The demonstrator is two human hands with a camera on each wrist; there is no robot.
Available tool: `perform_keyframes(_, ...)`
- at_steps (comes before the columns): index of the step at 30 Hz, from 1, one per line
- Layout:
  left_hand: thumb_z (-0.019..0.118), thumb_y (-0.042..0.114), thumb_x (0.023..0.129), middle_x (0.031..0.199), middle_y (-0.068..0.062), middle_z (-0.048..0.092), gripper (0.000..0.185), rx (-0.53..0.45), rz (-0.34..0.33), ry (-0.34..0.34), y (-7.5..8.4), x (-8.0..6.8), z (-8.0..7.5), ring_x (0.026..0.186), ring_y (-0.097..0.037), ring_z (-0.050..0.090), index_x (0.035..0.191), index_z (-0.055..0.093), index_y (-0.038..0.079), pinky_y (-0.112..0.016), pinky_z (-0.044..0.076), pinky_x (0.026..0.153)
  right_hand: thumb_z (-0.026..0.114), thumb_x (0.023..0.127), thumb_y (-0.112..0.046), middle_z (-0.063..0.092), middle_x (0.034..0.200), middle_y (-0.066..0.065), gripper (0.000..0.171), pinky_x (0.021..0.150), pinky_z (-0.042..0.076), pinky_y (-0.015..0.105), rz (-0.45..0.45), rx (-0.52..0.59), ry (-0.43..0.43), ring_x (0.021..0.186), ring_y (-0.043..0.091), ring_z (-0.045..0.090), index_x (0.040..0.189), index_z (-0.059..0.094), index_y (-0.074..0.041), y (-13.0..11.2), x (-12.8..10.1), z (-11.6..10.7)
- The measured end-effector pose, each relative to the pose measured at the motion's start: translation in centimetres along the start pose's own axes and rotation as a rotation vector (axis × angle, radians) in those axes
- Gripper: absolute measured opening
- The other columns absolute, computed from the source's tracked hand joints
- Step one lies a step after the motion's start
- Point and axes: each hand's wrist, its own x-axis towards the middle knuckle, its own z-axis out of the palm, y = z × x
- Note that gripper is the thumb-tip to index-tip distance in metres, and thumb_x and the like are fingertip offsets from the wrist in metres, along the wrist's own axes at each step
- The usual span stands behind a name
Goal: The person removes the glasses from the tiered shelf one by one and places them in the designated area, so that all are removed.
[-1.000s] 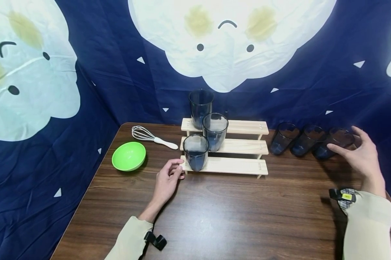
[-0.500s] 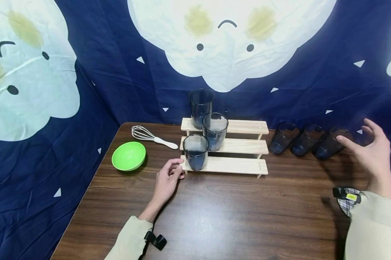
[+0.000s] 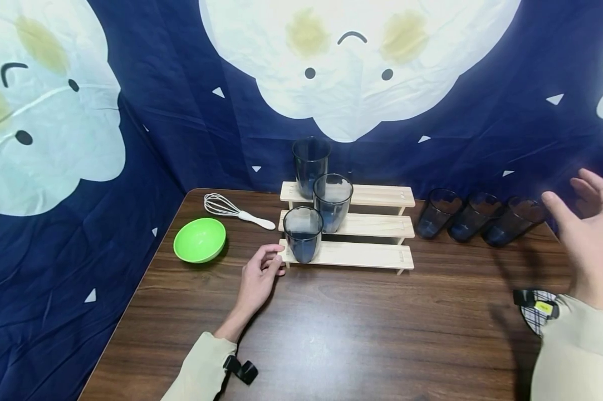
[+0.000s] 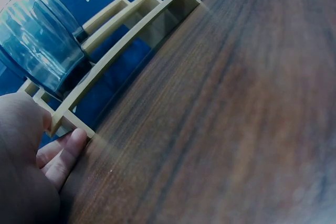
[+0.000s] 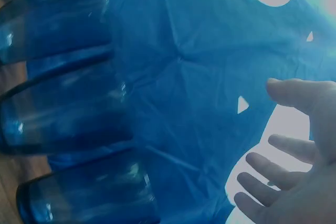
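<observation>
The right hand, fingers spread and holding nothing, hovers at the right edge of the frame just right of the nearest upright dark tumbler in the row of three, while the left hand, fingers loosely curled, touches the wooden rack left of centre.

The right hand is smeared with motion blur in the head view and its outer fingers run off the right edge, while the right wrist view cuts off its palm at the bottom corner. In the left wrist view the left hand is cropped by the left and bottom edges, and only part of one dark tumbler shows. The three tumblers near the right hand are blurred and cropped at the left edge.
</observation>
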Motion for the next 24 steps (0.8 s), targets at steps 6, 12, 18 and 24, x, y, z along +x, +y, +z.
perform_keyframes(6,0.063,-0.004,0.110,0.112,-0.026,0.076,0.021,-0.001,0.001,-0.002,0.0,0.0,0.0,0.095,-0.019,0.076,0.129,0.071,-0.003,-0.029,0.073,0.082,0.077,0.100,-0.005,0.070,0.130,-0.017,0.052,0.124,0.043,0.017,-0.044,0.112,0.049,0.128,0.004,0.062,0.147,0.070,-0.027,-1.5,-0.8,0.1)
perform_keyframes(12,0.063,-0.004,0.110,0.112,-0.026,0.076,0.021,-0.003,0.000,-0.006,0.0,0.0,0.0,0.095,-0.019,0.076,0.129,0.071,-0.003,-0.030,0.073,0.082,0.076,0.102,-0.005,0.072,0.137,-0.008,0.051,0.123,0.044,0.017,-0.072,0.127,0.044,0.130,0.007,0.063,0.148,0.070,-0.026,-2.8,-1.7,0.2)
perform_keyframes(18,0.063,-0.005,0.110,0.112,-0.026,0.076,0.021,-0.009,-0.004,-0.002,0.1,-0.1,0.1,0.095,-0.020,0.076,0.129,0.071,-0.004,-0.030,0.073,0.082,0.075,0.101,0.000,0.073,0.138,-0.003,0.049,0.116,0.046,0.013,-0.115,0.205,0.036,0.129,0.010,0.063,0.145,0.071,-0.020,-3.7,-2.3,0.5)
perform_keyframes(24,0.063,-0.004,0.110,0.114,-0.026,0.076,0.021,-0.009,0.000,0.001,0.0,-0.1,0.0,0.098,-0.025,0.077,0.129,0.071,-0.004,-0.031,0.073,0.083,0.074,0.096,0.009,0.075,0.131,0.002,0.046,0.108,0.050,0.012,-0.159,0.394,0.043,0.128,0.015,0.065,0.138,0.075,-0.011,-4.4,-2.8,0.8)
